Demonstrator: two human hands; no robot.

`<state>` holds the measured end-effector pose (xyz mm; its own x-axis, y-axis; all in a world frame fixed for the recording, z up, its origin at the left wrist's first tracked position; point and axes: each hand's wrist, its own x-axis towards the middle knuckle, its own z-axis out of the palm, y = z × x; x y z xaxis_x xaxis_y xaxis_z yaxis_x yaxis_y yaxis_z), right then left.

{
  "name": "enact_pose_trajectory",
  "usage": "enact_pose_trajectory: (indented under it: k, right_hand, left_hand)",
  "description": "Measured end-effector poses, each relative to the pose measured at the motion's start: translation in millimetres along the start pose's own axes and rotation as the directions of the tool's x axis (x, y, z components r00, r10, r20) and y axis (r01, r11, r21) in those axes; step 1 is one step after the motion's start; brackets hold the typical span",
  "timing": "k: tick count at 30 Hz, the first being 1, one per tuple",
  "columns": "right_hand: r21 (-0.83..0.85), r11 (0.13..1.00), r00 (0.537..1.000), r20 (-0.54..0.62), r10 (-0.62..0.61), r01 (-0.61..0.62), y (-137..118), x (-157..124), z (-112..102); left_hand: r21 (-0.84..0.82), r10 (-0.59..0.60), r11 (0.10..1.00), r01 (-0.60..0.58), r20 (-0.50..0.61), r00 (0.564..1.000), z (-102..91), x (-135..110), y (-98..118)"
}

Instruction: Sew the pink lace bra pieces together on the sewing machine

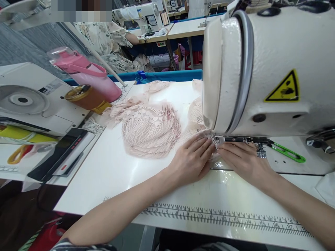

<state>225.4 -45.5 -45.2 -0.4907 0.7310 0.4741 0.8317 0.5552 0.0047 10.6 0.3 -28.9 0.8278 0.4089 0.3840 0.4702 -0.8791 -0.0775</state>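
Pale pink lace fabric (151, 130) lies bunched on the white sewing table, and part of it runs to the needle area of a white sewing machine (264, 69). My left hand (195, 157) rests on the lace just left of the presser foot, fingers close together and bent onto the cloth. Close by on the right, my right hand (243, 162) has its fingertips drawn together at the lace edge beside the foot. The machine head hides the needle, and some of the right fingers pass behind metal parts. What lies under both palms is hidden.
A green-handled tool (289, 152) lies on the machine bed. A printed ruler (222, 219) runs along the front edge. Leftward are a pink bottle (89, 75), a brown cup (87, 97), a black device (61, 153) and another machine (39, 94). Behind, a person sits near another machine.
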Motion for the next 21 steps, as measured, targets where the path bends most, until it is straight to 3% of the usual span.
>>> enact_pose_trajectory:
  k: [9,13,21]
  right_hand:
    - [-0.130,0.990,0.997,-0.058,-0.057,0.049,2.6,4.7,-7.0]
    - [-0.184,0.983,1.000,0.013,-0.016,0.018,3.6,5.0,-10.2]
    - [-0.043,0.993,0.992,-0.074,0.105,-0.109,-1.5,10.2,-14.0]
  left_hand:
    - [0.013,-0.034,0.999,0.034,-0.010,0.999,0.5,2.7,4.6]
    - [0.002,-0.041,0.999,0.041,-0.032,0.999,1.4,2.8,5.2]
    - [0.052,-0.030,0.998,0.030,-0.005,1.000,3.4,1.2,5.1]
